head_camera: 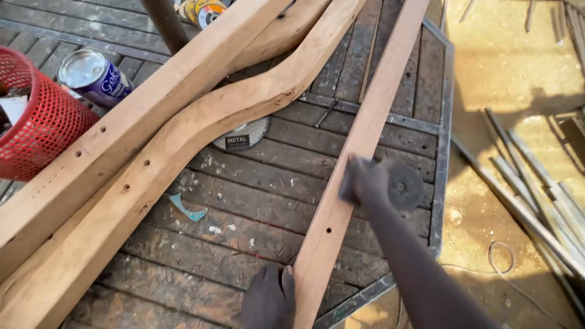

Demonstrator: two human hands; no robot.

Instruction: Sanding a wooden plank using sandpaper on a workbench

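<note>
A long narrow wooden plank (372, 116) lies diagonally on a dark slatted workbench (268, 189), with small drilled holes near its lower end. My left hand (270, 297) rests against the plank's left edge near the bottom of the view. My right hand (364, 180) sits on the plank higher up, blurred, gripping a round dark disc (405, 186) that reaches over the plank's right edge.
Two thick curved timber pieces (152, 152) with drilled holes lie across the left. A red mesh basket (36, 122) and a tin can (94, 76) stand at the far left. A grey cutting disc (244, 134) and a teal scrap (187, 210) lie on the bench. Metal rods (530, 183) lie on the sandy ground.
</note>
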